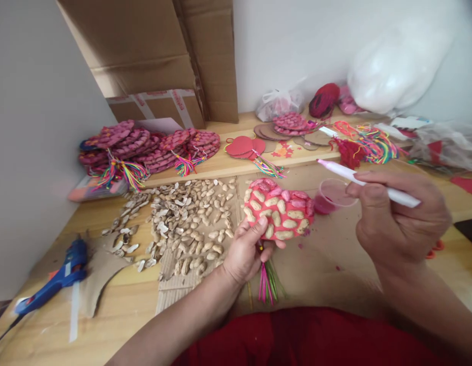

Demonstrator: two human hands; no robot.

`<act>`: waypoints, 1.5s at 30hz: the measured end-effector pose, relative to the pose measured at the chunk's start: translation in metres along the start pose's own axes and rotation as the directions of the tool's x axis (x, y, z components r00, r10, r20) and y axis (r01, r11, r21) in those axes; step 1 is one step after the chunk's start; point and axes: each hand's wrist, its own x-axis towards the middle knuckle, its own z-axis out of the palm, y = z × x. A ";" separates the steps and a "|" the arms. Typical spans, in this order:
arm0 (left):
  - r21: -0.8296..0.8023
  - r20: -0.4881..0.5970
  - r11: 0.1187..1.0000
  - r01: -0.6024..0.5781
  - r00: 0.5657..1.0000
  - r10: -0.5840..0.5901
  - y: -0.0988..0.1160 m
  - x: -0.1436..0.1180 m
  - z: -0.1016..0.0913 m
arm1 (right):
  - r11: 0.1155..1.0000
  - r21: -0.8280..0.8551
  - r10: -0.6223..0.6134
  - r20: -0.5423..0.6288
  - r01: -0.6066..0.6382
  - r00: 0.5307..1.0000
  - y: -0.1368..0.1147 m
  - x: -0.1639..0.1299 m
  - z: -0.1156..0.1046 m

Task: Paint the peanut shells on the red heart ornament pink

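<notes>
My left hand (248, 249) grips the lower edge of a red heart-shaped card (278, 208) covered with peanut shells, some of them painted pink. A coloured tassel (268, 282) hangs below it. My right hand (399, 216) holds a white brush (367, 182) with its tip pointing left, above a small clear cup of pink paint (332, 195) that stands just right of the heart.
Loose peanut shells (186, 218) lie spread over cardboard to the left. A blue glue gun (55, 277) rests at the front left. Stacks of finished pink hearts with tassels (144, 147) sit behind, with cardboard boxes (155, 56), coloured threads (373, 140) and plastic bags (441, 145) along the wall.
</notes>
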 end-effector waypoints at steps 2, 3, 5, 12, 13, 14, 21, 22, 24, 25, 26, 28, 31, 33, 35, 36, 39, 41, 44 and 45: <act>-0.023 0.018 1.000 -0.002 1.000 0.002 -0.001 0.001 0.000 | 1.000 0.027 -0.004 0.024 0.003 1.000 -0.002 0.001 0.002; -0.033 0.019 0.999 0.000 1.000 0.001 -0.001 0.002 0.000 | 0.999 0.039 -0.010 0.035 0.008 0.999 -0.004 0.001 0.003; -0.047 0.011 0.999 0.006 1.000 -0.005 -0.001 0.002 0.000 | 0.998 0.064 -0.025 0.052 0.022 0.998 -0.006 0.002 0.005; -0.059 0.016 0.998 0.004 1.000 -0.003 -0.001 0.004 0.001 | 0.997 0.071 -0.030 0.079 0.024 0.996 -0.008 0.004 0.007; -0.059 0.020 0.998 0.002 1.000 -0.001 -0.001 0.004 0.001 | 0.998 0.067 -0.024 0.085 0.019 0.996 -0.007 0.003 0.006; -0.059 0.022 0.998 0.000 1.000 0.001 -0.001 0.004 0.001 | 0.998 0.061 -0.016 0.086 0.011 0.996 -0.007 0.003 0.005; 0.023 0.010 1.000 -0.018 1.000 0.018 0.002 -0.002 0.004 | 1.000 0.011 0.027 0.050 -0.028 0.998 0.000 -0.001 0.000; 0.045 0.004 0.999 -0.019 1.000 0.019 0.003 -0.003 0.005 | 0.999 0.013 0.032 0.039 -0.033 0.999 0.000 -0.001 0.001; 0.081 -0.014 0.997 -0.017 1.000 0.019 0.004 -0.005 0.008 | 0.999 0.011 0.040 0.028 -0.040 0.999 0.000 0.000 0.001; 0.095 -0.023 0.995 -0.015 1.000 0.017 0.004 -0.005 0.009 | 0.999 0.013 0.039 0.027 -0.039 0.999 -0.001 0.000 0.001; 0.106 -0.031 0.994 -0.014 0.999 0.017 0.004 -0.005 0.009 | 0.999 0.020 0.031 0.029 -0.031 0.999 -0.002 0.000 0.002; 0.125 -0.042 0.992 -0.022 0.999 0.028 0.003 -0.005 0.010 | 0.999 0.037 -0.004 0.052 0.002 0.999 -0.006 -0.001 0.002; 0.143 -0.066 0.988 -0.053 0.996 0.063 0.001 -0.004 0.010 | 0.998 0.045 -0.048 0.102 0.044 0.994 -0.011 -0.005 0.002; 0.149 -0.090 0.985 -0.084 0.991 0.098 -0.001 -0.003 0.009 | 0.996 0.058 -0.079 0.160 0.071 0.984 -0.013 -0.007 0.001; 0.155 -0.103 0.982 -0.113 0.986 0.130 -0.002 -0.002 0.008 | 0.993 0.064 -0.107 0.244 0.094 0.964 -0.014 -0.009 0.000; 0.158 -0.107 0.980 -0.123 0.984 0.141 -0.003 -0.002 0.007 | 0.993 0.045 -0.116 0.286 0.108 0.951 -0.013 -0.009 -0.001; 0.179 -0.131 0.974 -0.137 0.978 0.161 -0.005 -0.002 0.007 | 0.988 -0.040 -0.124 0.371 0.149 0.921 -0.011 -0.010 -0.001; 0.203 -0.149 0.968 -0.146 0.973 0.178 -0.005 -0.003 0.007 | 0.981 -0.048 -0.149 0.419 0.186 0.896 -0.011 -0.011 0.001; 0.247 -0.162 0.955 -0.165 0.964 0.209 -0.006 -0.005 0.009 | 0.964 -0.061 -0.195 0.489 0.257 0.850 -0.010 -0.014 0.005; 0.258 -0.162 0.950 -0.174 0.962 0.220 -0.006 -0.005 0.010 | 0.954 -0.075 -0.214 0.506 0.290 0.835 -0.010 -0.016 0.006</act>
